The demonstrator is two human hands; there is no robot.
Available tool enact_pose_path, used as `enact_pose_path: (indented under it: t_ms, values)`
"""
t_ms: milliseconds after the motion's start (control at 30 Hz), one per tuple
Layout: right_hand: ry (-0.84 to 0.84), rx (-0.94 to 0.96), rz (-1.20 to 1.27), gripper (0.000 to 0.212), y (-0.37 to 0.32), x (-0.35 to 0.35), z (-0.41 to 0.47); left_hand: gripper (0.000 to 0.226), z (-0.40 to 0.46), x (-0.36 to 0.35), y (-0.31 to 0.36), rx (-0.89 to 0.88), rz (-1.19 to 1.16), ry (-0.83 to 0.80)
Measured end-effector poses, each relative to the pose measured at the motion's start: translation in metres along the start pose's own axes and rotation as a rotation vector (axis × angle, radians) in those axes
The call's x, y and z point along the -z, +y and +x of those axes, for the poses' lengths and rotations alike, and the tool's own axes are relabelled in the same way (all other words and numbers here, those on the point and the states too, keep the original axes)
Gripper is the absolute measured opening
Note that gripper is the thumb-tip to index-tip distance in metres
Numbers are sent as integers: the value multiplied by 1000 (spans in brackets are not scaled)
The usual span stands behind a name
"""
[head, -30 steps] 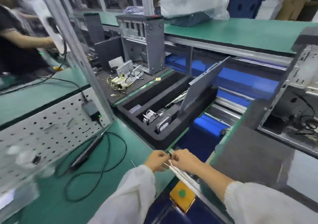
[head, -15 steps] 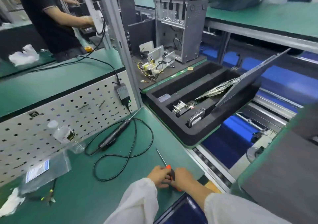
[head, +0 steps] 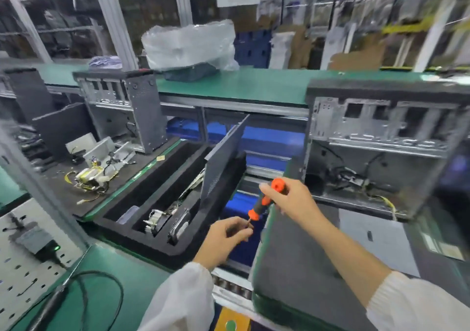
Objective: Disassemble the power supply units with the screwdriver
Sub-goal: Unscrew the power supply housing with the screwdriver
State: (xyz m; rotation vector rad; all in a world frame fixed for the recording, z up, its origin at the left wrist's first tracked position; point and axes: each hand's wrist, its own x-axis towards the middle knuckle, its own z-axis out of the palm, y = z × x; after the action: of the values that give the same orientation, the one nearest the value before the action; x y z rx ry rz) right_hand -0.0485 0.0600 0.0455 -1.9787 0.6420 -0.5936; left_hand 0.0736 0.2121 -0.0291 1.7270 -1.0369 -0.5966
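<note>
Gripping the orange-and-black screwdriver (head: 265, 199) by its handle, the right hand (head: 292, 198) holds it in the air while the left hand (head: 226, 239) pinches its shaft; the open computer case (head: 376, 152) beyond appears untouched, so disassembly seems barely begun.

White long sleeves (head: 178, 302), bare hands

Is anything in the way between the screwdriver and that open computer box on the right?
Nothing visible blocks it. The right hand holds the screwdriver just left of the open case, whose open side faces the person; the left hand pinches the shaft near its tip.
</note>
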Motion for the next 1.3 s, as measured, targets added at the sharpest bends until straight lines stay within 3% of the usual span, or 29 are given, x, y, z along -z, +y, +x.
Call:
enact_pose_path:
  t_ms: [100,200,300,433,600,767,1300]
  values:
    - [129,-27,9,37,9,74,-3,17,41,-61,44,-127,29,-131]
    - [194,-41,-84,37,22,137,-7,18,76,-123,72,-80,-76,-208]
    - [275,-16,-178,38,34,196,-6,9,111,-167,91,-101,-126,-224]
    - [339,-7,-163,38,63,242,1,22,152,-200,86,-84,-126,-193]
    - [412,14,-172,38,98,250,15,37,172,-231,44,86,-108,-298]
    - [365,-15,-159,37,111,237,31,32,174,-240,21,177,-197,-386]
    - [372,61,-302,31,123,220,44,24,179,-242,11,199,-332,-394]
